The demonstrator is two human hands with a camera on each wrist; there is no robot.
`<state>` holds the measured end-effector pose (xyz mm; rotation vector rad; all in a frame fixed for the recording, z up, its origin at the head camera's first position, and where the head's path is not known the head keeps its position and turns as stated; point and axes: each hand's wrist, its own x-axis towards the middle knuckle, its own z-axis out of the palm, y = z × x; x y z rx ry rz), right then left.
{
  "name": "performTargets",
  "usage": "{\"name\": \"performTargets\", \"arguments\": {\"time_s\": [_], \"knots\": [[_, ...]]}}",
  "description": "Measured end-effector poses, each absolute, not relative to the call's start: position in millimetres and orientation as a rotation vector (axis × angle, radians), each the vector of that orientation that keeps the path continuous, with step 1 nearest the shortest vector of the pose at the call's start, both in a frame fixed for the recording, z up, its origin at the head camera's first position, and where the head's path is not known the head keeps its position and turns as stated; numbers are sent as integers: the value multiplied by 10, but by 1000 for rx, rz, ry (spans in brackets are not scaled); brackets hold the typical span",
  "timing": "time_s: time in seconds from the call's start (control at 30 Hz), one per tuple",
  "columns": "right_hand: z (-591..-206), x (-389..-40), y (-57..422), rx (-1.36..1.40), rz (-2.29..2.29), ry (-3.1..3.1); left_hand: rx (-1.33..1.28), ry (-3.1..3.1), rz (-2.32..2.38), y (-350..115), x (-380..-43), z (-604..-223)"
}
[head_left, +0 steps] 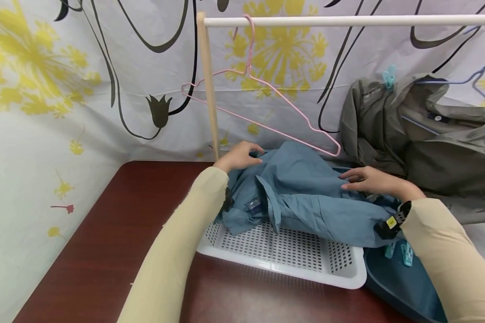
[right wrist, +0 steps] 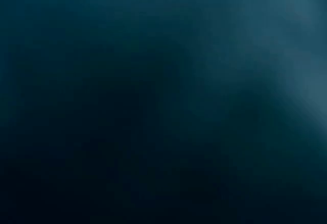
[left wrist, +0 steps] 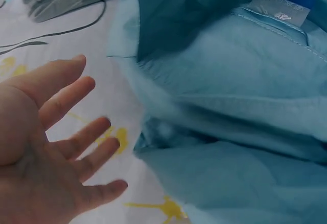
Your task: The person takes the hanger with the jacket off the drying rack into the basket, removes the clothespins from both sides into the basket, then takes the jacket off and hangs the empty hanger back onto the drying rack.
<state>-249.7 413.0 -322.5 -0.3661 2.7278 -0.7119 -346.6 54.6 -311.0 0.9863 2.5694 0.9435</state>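
A blue shirt (head_left: 303,175) lies bunched over a white perforated basket (head_left: 266,265), its collar and label toward the left. At the shirt's far left edge is my left hand (head_left: 240,157), fingers apart and holding nothing. In the left wrist view that same left hand (left wrist: 56,142) is spread beside the shirt (left wrist: 230,101), with a gap between fingers and cloth. My right hand (head_left: 373,183) is over the shirt's right part with its fingers extended; whether it touches the cloth I cannot tell. Dark blue blur fills the right wrist view, hiding that hand.
A pink hanger (head_left: 283,96) hangs from a white rail (head_left: 347,20) above the basket. On the right a grey shirt (head_left: 436,148) hangs on a blue hanger with a teal clothespin (head_left: 389,77). A dark blue basin (head_left: 404,287) with teal clothespins stands beside the basket on the brown table (head_left: 105,251).
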Motion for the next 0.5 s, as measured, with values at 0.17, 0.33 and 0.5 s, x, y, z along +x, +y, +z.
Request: {"name": "performTargets", "arguments": {"time_s": [0.17, 0.33, 0.5], "knots": [[-3330, -2530, 4181, -313, -748, 2649, 889, 2640, 716, 703, -3571, -3203], [-3391, -2540, 4205, -258, -810, 2576, 770, 2594, 658, 814, -3612, -3293], [-3429, -2558, 4234, -259, -888, 2540, 770, 2587, 544, 967, -3636, -3336]]}}
